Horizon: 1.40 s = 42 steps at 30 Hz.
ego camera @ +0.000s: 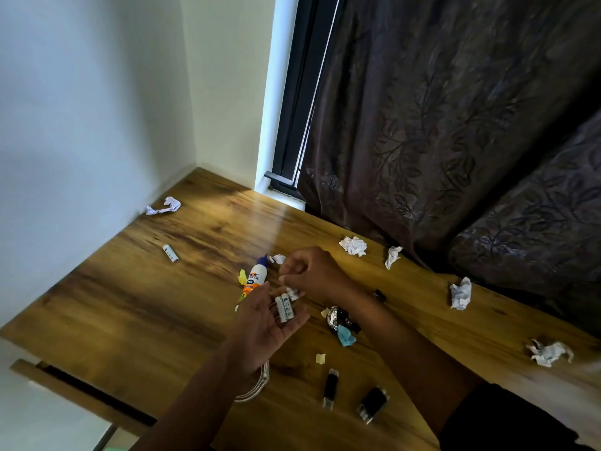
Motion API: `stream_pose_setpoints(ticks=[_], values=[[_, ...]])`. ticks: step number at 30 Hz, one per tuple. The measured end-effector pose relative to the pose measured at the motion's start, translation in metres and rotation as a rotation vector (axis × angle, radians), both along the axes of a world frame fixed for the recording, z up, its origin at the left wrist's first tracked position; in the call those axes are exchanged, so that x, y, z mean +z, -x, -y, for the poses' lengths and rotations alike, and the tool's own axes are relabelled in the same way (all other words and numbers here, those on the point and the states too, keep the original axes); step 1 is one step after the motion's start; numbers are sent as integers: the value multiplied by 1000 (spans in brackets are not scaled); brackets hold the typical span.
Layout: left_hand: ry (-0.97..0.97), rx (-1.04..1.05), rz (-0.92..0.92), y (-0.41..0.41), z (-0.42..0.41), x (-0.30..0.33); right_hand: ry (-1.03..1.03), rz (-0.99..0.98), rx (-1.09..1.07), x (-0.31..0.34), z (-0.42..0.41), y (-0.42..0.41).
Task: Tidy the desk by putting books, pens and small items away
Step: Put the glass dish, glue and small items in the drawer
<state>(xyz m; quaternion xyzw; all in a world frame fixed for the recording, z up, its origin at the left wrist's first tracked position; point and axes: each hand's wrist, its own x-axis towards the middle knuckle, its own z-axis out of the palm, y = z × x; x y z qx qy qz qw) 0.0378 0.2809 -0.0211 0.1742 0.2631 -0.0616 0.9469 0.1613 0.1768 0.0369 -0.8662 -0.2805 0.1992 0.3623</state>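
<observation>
The step in hand looks like gathering loose batteries: the left hand [266, 323] lies palm up over the middle of the wooden desk [136, 307], fingers relaxed and spread, cradling two or three white AA batteries [284, 308]. Just above it, at 1 o'clock, the right hand [312, 275] hovers with fingers curled as if pinching something small; what it grips, if anything, I cannot tell. One stray battery [170, 253] lies well apart at 10 o'clock, so the next move probably calls for a reach across the bare wood to collect it. A glue bottle [255, 279] lies just beside the left fingertips and could be knocked. Crumpled paper balls [353, 245] are scattered along the curtain [439, 125] edge from 1 to 4 o'clock, a foil wrapper [338, 317] sits at 3 o'clock, and two black USB sticks [331, 387] lie at 5 o'clock.
</observation>
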Motion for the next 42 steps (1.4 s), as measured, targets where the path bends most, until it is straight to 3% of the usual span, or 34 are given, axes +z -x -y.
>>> stream_pose_setpoints(ticks=[3,8,12,15,20,24,29,34,42], values=[[39,10,20,-3,1,0,32,39,63,-7,-3,6],[116,21,18,0,-2,1,11,193,-95,-13,4,-9],[97,16,25,8,-6,4,367,202,-110,-33,10,-24],[67,22,14,15,-10,3,496,248,96,-52,15,-20],[-9,36,-24,22,-14,-1,368,315,18,-65,20,-12],[-24,78,-4,23,-14,-5,427,349,-8,-64,15,-14],[-31,111,13,20,-21,-5,14,132,-154,-47,8,-10],[19,225,35,18,-33,2,-204,102,-61,-22,-13,18],[-46,251,64,26,-56,13,-23,243,-4,-15,-63,55]])
